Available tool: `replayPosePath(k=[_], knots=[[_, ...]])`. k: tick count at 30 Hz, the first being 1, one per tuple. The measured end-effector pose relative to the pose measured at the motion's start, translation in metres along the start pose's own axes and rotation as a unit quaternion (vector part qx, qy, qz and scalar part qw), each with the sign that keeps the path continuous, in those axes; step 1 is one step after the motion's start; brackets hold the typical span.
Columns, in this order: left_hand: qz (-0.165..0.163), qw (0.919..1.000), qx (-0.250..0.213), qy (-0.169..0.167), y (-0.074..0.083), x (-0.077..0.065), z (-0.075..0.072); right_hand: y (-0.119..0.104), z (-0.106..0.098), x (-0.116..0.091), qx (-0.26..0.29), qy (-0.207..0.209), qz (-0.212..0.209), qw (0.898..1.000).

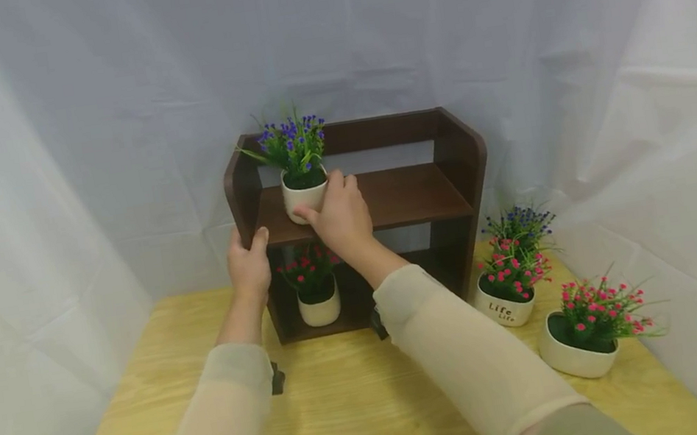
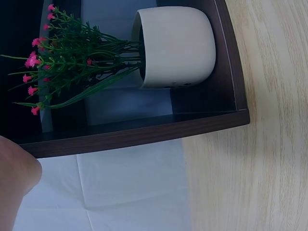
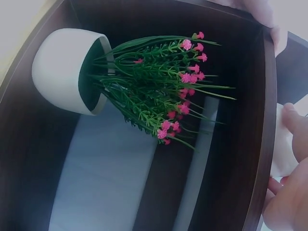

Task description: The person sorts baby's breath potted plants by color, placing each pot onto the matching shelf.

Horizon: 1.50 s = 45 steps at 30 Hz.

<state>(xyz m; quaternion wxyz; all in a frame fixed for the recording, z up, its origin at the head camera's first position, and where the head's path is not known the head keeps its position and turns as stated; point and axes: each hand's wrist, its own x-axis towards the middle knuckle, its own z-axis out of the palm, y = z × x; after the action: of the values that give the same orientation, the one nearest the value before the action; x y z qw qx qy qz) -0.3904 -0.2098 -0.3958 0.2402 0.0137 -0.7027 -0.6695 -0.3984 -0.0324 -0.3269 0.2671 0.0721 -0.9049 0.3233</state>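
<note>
On the upper board of a dark brown shelf (image 1: 415, 193), toward its left end, stands a white pot with purple flowers (image 1: 307, 197). My right hand (image 1: 343, 214) grips that pot from the right and front, thumb across its front. My left hand (image 1: 250, 265) holds the shelf's left side panel, thumb at the front edge. Below, on the lower board, sits a white pot with pink flowers (image 1: 320, 311); the left wrist view shows the same pot (image 2: 178, 48) close up, and the right wrist view shows its flowers (image 3: 187, 77).
Right of the shelf, on the light wooden table (image 1: 336, 412), stand a white pot lettered "Life" with pink flowers (image 1: 507, 307), another pink-flowered pot (image 1: 582, 355) nearer me, and a purple-flowered plant (image 1: 523, 222) behind. White sheeting (image 1: 175, 123) hangs around the table.
</note>
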Motion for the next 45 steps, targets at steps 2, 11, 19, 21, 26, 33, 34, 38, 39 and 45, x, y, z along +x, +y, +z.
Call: replayPosePath(k=[2,11,19,21,26,33,34,38,39,45], knots=[[0.002,1.0000,-0.002,0.003,0.000,0.000,0.001,-0.001,0.001,0.001,0.003,0.000,0.006,1.000],[0.003,0.9999,-0.011,0.002,0.000,-0.003,0.003,-0.003,0.004,0.003,-0.001,0.005,0.028,1.000],[0.002,0.9999,-0.009,-0.009,0.006,-0.005,0.007,-0.005,0.002,0.005,0.003,0.033,0.040,0.999],[0.003,0.9998,-0.018,-0.010,0.006,-0.005,0.007,-0.006,0.002,0.005,0.007,0.036,0.041,0.998],[0.010,0.9995,-0.030,-0.010,0.002,-0.005,0.008,-0.003,0.005,0.001,0.019,0.030,0.036,0.999],[0.008,0.9994,-0.032,-0.014,0.001,-0.005,0.011,0.006,0.008,-0.003,0.021,0.034,0.015,0.999],[0.006,0.9994,-0.031,-0.016,0.001,-0.006,0.011,0.007,0.007,-0.003,0.021,0.036,0.015,0.999],[0.003,0.9996,-0.021,-0.020,0.001,-0.005,0.012,0.007,0.005,-0.008,0.024,0.043,0.020,0.999],[0.002,0.9996,-0.019,-0.021,0.000,-0.005,0.012,0.006,0.004,-0.009,0.028,0.044,0.021,0.998],[-0.005,0.9997,-0.011,-0.021,-0.002,-0.002,0.011,0.010,0.001,-0.024,0.087,0.076,-0.006,0.993]])
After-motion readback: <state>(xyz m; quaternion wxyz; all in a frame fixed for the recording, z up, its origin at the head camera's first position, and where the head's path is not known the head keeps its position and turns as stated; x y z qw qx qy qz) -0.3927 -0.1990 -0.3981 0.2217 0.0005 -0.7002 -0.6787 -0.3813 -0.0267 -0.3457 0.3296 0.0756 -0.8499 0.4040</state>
